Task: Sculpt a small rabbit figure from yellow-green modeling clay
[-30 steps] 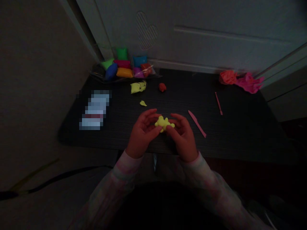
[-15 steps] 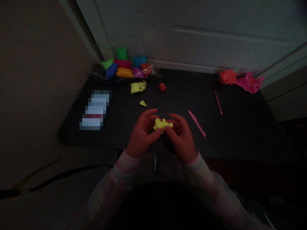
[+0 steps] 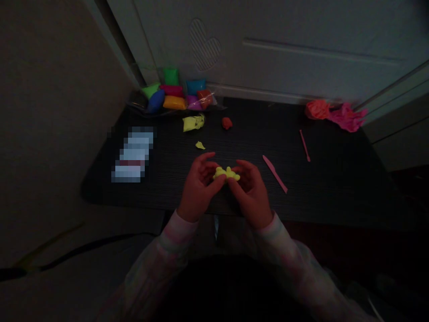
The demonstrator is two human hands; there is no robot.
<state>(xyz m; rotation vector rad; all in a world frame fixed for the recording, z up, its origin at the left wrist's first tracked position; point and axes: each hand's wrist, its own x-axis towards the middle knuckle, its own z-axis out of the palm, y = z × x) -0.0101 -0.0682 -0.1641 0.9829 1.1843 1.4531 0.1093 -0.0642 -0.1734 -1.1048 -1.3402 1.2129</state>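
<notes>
Between both hands, over the near edge of the dark table, is a small yellow clay figure [image 3: 228, 172] with rounded knobs, perhaps an animal. My left hand [image 3: 200, 188] grips its left end, the thumb pressed on the near side. My right hand [image 3: 253, 192] pinches it from the right, thumb against the middle. The fingers hide parts of the figure's underside and back. A yellow clay scrap [image 3: 200, 145] lies just beyond my left hand. To the right of my right hand is a pink plastic clay knife [image 3: 275, 174].
Along the back left of the table [image 3: 234, 138] sits a clear bag of colourful clay packs [image 3: 174, 103]. In front of it are an opened yellow packet [image 3: 193, 123] and a red clay lump [image 3: 227, 123]. A thin pink tool [image 3: 304, 145] and crumpled pink pieces [image 3: 346, 117] lie right; a blurred-out rectangle [image 3: 134, 154] lies left.
The yellow figure has tilted and shifted slightly left in my hands. My left thumb now covers more of its near side. Items on the table stay where they were.
</notes>
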